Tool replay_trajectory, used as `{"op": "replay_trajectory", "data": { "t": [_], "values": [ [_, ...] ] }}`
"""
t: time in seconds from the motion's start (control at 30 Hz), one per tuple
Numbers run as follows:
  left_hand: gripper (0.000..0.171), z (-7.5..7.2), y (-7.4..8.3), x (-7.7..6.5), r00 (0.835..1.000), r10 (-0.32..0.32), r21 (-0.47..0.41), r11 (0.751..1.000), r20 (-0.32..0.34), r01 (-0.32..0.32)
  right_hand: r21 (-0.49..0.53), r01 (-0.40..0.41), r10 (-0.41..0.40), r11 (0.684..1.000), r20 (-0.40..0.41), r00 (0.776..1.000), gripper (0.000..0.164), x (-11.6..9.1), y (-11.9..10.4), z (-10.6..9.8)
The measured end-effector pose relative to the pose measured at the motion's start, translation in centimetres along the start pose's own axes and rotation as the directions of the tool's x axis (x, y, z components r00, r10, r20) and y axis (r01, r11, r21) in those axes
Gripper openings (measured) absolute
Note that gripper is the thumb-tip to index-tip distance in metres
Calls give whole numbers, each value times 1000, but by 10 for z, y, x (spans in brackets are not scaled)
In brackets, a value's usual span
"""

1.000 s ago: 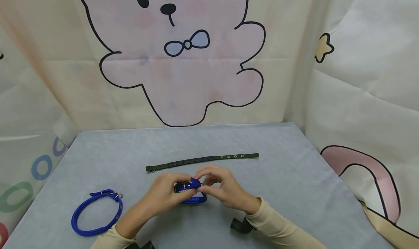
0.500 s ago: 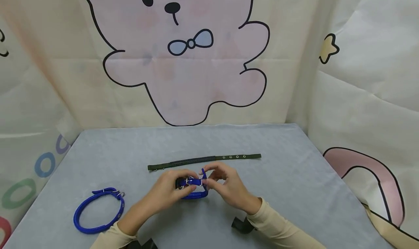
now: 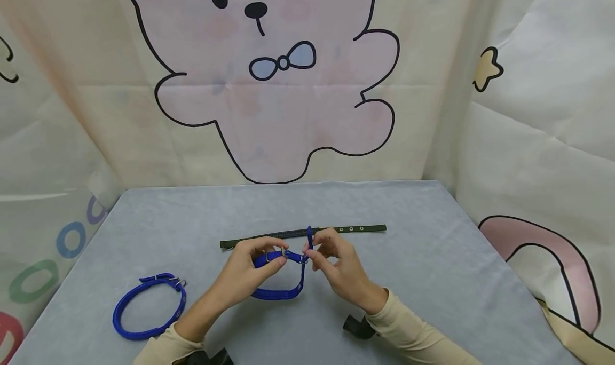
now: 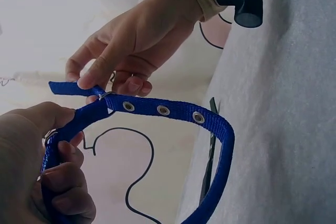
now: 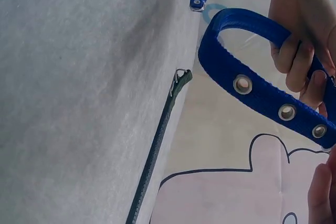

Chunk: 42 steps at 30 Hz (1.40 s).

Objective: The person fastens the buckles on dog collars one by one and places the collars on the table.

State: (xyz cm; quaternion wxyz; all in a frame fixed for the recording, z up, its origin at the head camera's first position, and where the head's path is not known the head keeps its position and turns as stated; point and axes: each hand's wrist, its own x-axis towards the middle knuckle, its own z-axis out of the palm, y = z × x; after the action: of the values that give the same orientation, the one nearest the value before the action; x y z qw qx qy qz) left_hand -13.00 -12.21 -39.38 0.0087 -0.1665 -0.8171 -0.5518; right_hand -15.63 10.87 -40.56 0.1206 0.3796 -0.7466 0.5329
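Observation:
A blue collar (image 3: 277,294) with metal-ringed holes hangs as a loop between both hands above the table. My left hand (image 3: 240,274) grips it near the buckle, thumb on top and fingers curled round the strap in the left wrist view. My right hand (image 3: 347,271) pinches the strap where its loose end (image 4: 68,88) comes through a metal ring (image 4: 105,96). That end points upward in the head view. Several eyelets show along the band (image 5: 262,98) in the right wrist view, where most of my right hand is out of frame.
A second blue collar (image 3: 139,335), buckled into a ring, lies on the left of the grey table (image 3: 456,301). Behind the hands a dark green collar (image 3: 360,229) lies stretched out flat. Dark wrist mounts (image 3: 359,327) sit by the cuffs. Printed cloth hangs behind and at the sides.
The loose strap end has gone from lying by the buckle to standing upright. My hands have spread slightly apart and risen, and the collar's loop hangs wider.

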Motion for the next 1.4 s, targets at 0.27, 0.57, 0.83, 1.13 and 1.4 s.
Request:
{"op": "replay_trajectory", "data": {
  "t": [0.27,0.57,0.83,1.13,1.4],
  "values": [
    [18,7,1,0,999,26,-18,999,-47,-27,-121,82,-83,989,-1,997,28,1,-2,-10],
    [24,8,1,-2,997,27,21,999,-69,-26,-137,59,-49,989,77,996,30,3,-1,-12],
    [18,10,2,-3,998,46,70,997,-53,-43,-93,68,-57,993,112,992,32,3,-2,-12],
    [17,14,1,-3,974,137,68,990,-179,-126,-6,-43,44,999,95,995,25,2,-11,-10],
    [17,15,-3,-3,953,214,57,977,-214,-207,-20,-39,41,999,108,993,21,0,-10,-9]
  ]
}}
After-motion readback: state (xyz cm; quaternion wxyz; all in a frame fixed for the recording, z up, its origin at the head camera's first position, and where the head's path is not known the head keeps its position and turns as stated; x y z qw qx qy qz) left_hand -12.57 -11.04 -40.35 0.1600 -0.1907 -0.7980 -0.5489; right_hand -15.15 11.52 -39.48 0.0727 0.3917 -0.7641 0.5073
